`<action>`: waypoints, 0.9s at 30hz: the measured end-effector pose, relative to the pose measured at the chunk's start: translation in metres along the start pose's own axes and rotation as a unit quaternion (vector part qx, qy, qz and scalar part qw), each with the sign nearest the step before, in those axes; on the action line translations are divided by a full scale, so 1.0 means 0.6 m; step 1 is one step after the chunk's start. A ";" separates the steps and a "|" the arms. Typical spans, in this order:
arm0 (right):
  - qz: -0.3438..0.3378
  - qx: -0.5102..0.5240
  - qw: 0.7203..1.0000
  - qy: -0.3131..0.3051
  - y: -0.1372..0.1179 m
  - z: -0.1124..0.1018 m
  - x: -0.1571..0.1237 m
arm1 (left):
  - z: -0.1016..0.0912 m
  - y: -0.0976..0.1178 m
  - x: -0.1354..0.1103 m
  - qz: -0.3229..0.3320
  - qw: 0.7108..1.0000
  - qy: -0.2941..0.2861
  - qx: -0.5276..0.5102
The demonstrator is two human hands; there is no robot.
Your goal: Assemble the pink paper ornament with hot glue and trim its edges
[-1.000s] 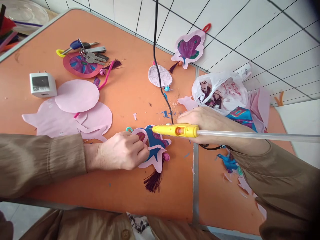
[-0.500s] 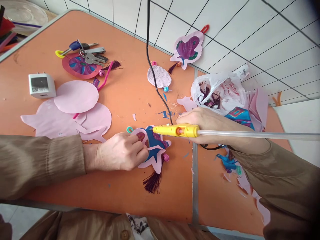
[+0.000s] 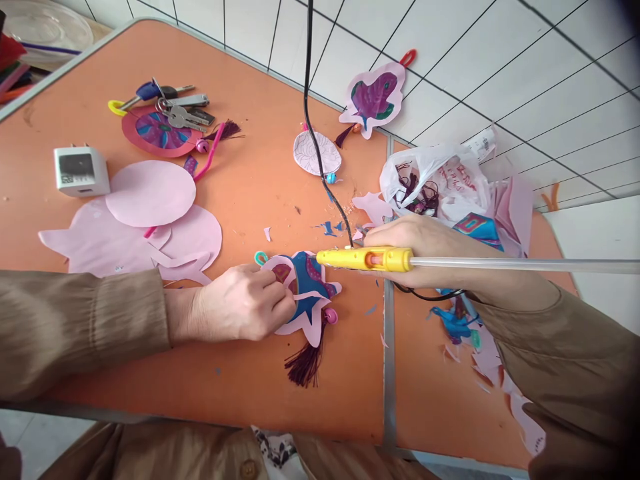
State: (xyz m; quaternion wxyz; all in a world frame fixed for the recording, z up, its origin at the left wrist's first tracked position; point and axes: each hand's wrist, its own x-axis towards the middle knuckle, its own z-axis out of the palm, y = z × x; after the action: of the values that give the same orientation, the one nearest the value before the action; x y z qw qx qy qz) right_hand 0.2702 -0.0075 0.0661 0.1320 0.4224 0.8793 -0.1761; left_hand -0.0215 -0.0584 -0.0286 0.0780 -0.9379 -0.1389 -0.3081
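Note:
My right hand (image 3: pixel 410 243) is closed round a yellow hot glue gun (image 3: pixel 363 259), with a clear glue stick (image 3: pixel 500 265) running out of its back end to the right. The gun's nozzle is over the upper right edge of a blue and purple fish-shaped paper ornament (image 3: pixel 305 277) lying on the table; whether it touches cannot be told. On the ornament's left side, my left hand (image 3: pixel 250 303) pinches its pink paper border. A teal loop (image 3: pixel 260 258), a pink bell (image 3: pixel 331 316) and a dark purple tassel (image 3: pixel 305 363) are on the ornament.
Pink paper cutouts (image 3: pixel 150 193), keys (image 3: pixel 183 117) on a round ornament and a white charger plug (image 3: pixel 81 171) lie left. A plastic bag (image 3: pixel 465 190) and paper scraps (image 3: pixel 487 357) lie right. A black cord (image 3: pixel 313 127) hangs down to the gun.
My right hand and the glue gun have moved slightly right, drawing the nozzle along the ornament's upper edge. The cord has swung right. My left hand stays in place.

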 end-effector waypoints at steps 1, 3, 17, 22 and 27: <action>0.006 -0.005 1.000 -0.002 -0.001 0.001 0.000 | 0.000 0.000 0.000 0.001 1.000 0.001 0.001; 0.011 -0.013 1.000 -0.001 -0.002 0.002 0.000 | 0.001 0.000 0.000 0.002 1.000 0.000 0.001; 0.014 -0.023 1.000 -0.001 -0.002 0.003 -0.004 | -0.009 -0.006 0.001 0.012 1.000 -0.020 0.004; -0.003 -0.036 0.999 0.016 0.002 0.005 -0.006 | -0.009 -0.004 0.002 0.009 1.000 -0.021 -0.001; 0.019 -0.006 1.000 0.017 0.006 0.007 -0.015 | -0.009 -0.005 0.003 0.008 1.000 -0.027 -0.005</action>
State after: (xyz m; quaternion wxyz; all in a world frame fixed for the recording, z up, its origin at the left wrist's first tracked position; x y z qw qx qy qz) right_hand 0.2789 -0.0137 0.0652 0.1231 0.4415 0.8739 -0.1616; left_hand -0.0242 -0.0563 -0.0232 0.0721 -0.9473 -0.1319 -0.2827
